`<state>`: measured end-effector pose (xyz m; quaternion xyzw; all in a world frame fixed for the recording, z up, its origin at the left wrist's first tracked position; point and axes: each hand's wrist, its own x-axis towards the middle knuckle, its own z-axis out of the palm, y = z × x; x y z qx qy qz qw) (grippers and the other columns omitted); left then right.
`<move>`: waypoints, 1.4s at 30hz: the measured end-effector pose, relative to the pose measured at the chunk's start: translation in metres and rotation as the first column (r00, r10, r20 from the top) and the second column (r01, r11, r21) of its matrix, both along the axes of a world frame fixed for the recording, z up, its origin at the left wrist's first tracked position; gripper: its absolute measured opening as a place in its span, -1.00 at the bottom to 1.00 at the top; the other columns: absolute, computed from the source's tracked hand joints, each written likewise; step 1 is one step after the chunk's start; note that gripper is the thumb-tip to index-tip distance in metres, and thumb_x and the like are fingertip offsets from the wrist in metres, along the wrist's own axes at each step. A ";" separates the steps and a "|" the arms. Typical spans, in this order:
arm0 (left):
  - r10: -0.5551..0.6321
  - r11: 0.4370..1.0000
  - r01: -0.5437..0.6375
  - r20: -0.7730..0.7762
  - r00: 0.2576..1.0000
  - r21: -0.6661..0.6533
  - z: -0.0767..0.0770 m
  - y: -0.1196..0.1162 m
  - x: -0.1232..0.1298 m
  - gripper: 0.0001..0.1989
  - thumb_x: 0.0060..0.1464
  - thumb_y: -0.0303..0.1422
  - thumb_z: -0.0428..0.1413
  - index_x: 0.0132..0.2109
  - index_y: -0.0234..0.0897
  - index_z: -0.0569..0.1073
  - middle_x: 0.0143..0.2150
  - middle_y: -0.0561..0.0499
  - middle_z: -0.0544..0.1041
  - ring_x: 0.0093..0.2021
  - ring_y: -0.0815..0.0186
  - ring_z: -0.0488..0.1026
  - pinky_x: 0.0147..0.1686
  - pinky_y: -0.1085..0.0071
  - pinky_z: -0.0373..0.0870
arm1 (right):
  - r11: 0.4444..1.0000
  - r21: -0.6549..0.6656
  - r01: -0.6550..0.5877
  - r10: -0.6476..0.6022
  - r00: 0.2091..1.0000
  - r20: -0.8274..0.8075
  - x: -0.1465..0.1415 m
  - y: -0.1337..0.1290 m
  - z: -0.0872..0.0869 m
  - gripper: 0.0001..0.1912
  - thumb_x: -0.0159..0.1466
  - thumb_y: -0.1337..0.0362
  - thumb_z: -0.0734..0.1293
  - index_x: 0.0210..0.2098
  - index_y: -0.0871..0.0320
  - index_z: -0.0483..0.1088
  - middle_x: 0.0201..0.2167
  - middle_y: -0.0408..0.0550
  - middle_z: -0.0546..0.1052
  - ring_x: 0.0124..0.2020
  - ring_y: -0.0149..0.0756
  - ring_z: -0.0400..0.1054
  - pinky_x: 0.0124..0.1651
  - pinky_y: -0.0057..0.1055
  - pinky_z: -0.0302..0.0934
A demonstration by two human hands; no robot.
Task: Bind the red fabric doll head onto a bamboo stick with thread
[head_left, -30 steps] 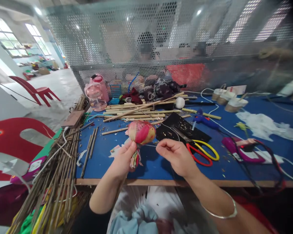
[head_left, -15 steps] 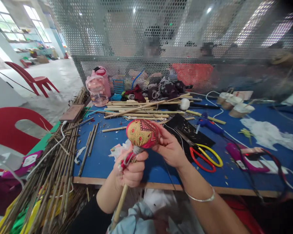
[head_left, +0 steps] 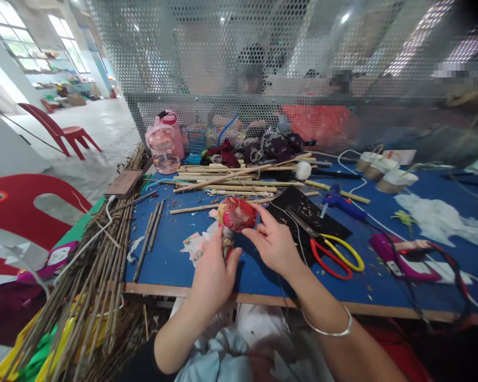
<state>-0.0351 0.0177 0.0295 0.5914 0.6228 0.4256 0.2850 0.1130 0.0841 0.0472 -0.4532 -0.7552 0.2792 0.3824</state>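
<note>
A red-and-yellow patterned cloth ball (head_left: 239,214) is between my hands, held over the middle of the blue tabletop (head_left: 171,254). My left hand (head_left: 215,265) is partly closed about the gathered cloth just below the ball, thumb to the right; how tight that grip is I can't tell, since the back of my hand hides most of it. My right hand (head_left: 271,241) is partly curled, thumb and forefinger touching the ball's right side.

Crumpled paper scraps (head_left: 193,248) lie just left of the ball. To its right is a black sheet (head_left: 289,199), with scissors (head_left: 336,257) lying partly across it, their red and yellow handles towards me. A blue glue gun (head_left: 344,202) lies just beyond, and farther right are a purple power strip (head_left: 384,255) and thin white plastic (head_left: 430,212).

On the far side, pale sticks (head_left: 231,179) lie in a loose pile with a white ball (head_left: 302,171) at their right end. A pink bottle (head_left: 166,151) stands at far left. Nearer, along the left edge, a phone (head_left: 123,183) rests on a bundle of thin brown stems (head_left: 90,270).
</note>
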 end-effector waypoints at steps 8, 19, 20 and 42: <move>0.017 0.982 0.074 0.475 0.880 -0.172 -0.008 0.005 -0.006 -0.84 0.04 -0.34 0.04 -0.20 -0.26 0.36 -0.48 0.11 0.34 -0.51 0.40 0.24 -0.48 0.51 0.22 | 0.976 -0.180 0.125 -0.168 0.955 -0.244 -0.015 -0.035 -0.023 -0.82 0.21 0.16 0.28 -0.31 0.16 0.31 -0.68 -0.28 0.21 -0.65 -0.47 0.03 -0.55 -0.51 -0.04; 0.171 0.944 0.047 0.609 0.774 -0.326 0.000 -0.003 -0.006 -0.74 0.04 -0.18 0.02 -0.13 -0.16 0.36 -0.56 0.16 0.30 -0.65 0.43 0.22 -0.75 0.60 0.15 | 0.774 -0.562 -0.290 -0.207 0.723 -0.659 -0.018 -0.036 -0.021 -0.67 0.02 0.09 0.43 -0.43 0.17 0.28 -0.73 -0.37 0.14 -0.76 -0.62 -0.17 -0.71 -0.57 -0.30; 0.157 0.946 0.062 0.619 0.769 -0.317 0.001 -0.004 -0.007 -0.75 0.05 -0.18 0.01 -0.14 -0.16 0.35 -0.57 0.16 0.29 -0.66 0.43 0.20 -0.76 0.59 0.16 | 0.755 -0.573 -0.319 -0.202 0.718 -0.666 -0.018 -0.037 -0.020 -0.66 0.02 0.09 0.44 -0.44 0.17 0.27 -0.74 -0.37 0.12 -0.76 -0.62 -0.18 -0.72 -0.57 -0.32; 0.075 0.995 -0.095 0.524 0.848 0.010 0.022 -0.013 -0.021 -0.75 0.07 -0.36 -0.01 -0.10 -0.26 0.42 -0.11 -0.04 0.48 -0.07 0.25 0.36 -0.10 0.41 0.26 | 0.761 -0.504 -0.409 -0.113 0.681 -0.723 -0.025 -0.049 -0.017 -0.71 -0.10 0.24 0.51 -0.40 0.22 0.46 -0.53 -0.13 0.47 -0.53 -0.42 0.29 -0.46 -0.48 0.21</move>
